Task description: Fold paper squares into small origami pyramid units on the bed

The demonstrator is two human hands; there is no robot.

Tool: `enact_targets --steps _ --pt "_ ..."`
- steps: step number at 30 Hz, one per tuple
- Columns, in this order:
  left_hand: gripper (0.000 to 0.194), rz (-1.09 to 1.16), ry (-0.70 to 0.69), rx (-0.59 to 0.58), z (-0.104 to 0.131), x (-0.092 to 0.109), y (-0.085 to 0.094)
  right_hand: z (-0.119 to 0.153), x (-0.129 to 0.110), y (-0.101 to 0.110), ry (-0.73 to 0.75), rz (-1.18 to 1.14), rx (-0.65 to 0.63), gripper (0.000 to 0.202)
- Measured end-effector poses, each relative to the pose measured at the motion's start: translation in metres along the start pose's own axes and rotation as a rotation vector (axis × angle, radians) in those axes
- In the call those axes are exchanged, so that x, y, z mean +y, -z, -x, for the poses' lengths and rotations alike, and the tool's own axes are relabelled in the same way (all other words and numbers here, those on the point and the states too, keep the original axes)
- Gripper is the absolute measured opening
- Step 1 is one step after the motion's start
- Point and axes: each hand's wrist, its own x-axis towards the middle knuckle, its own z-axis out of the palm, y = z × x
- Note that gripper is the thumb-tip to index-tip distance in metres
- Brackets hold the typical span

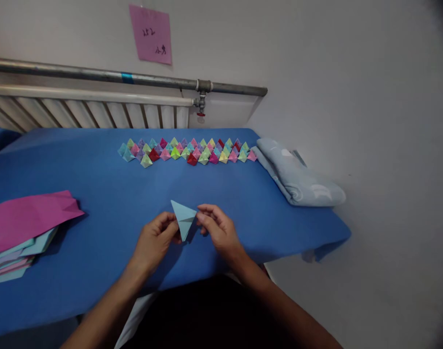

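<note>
Paper triangle [183,218] between left hand [156,240], right hand [217,229], fingertips pinching it.

A plain room at home, set up for paper folding.

A white ribbed radiator [90,114] and its grey pipe [127,76] run along a bare wall, with a pink handwritten note [150,34] stuck above. In front stands a table under a blue cloth [98,194]: rows of small coloured paper shapes [187,150] along its far edge, a stack of paper sheets [21,232] at its left edge, a folded pale blue fabric [301,177] at its right edge.
</note>
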Motion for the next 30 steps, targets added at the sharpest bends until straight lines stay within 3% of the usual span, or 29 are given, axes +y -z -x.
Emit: enact_targets --steps 9,16,21,23,26,30 --pt "0.028 0.228 0.138 -0.159 0.004 -0.005 -0.001 0.008 -0.003 -0.004 -0.054 -0.112 -0.135 0.015" --pt "0.021 0.216 0.127 -0.193 0.007 0.001 -0.004 0.017 -0.011 -0.005 0.060 0.022 -0.133 0.015" --pt "0.018 0.164 0.053 -0.047 0.005 0.000 -0.004 0.018 -0.011 -0.003 0.132 0.083 -0.144 0.020" --pt "0.017 0.055 0.003 0.046 0.004 -0.003 -0.001 0.021 -0.014 -0.002 0.203 0.152 -0.063 0.024" --pt "0.017 -0.190 -0.075 0.161 0.002 -0.004 0.001 0.029 -0.023 -0.003 0.418 0.356 0.052 0.020" --pt "0.015 -0.348 -0.156 0.225 0.001 -0.001 -0.002 0.033 -0.028 -0.011 0.714 0.644 -0.075 0.013"
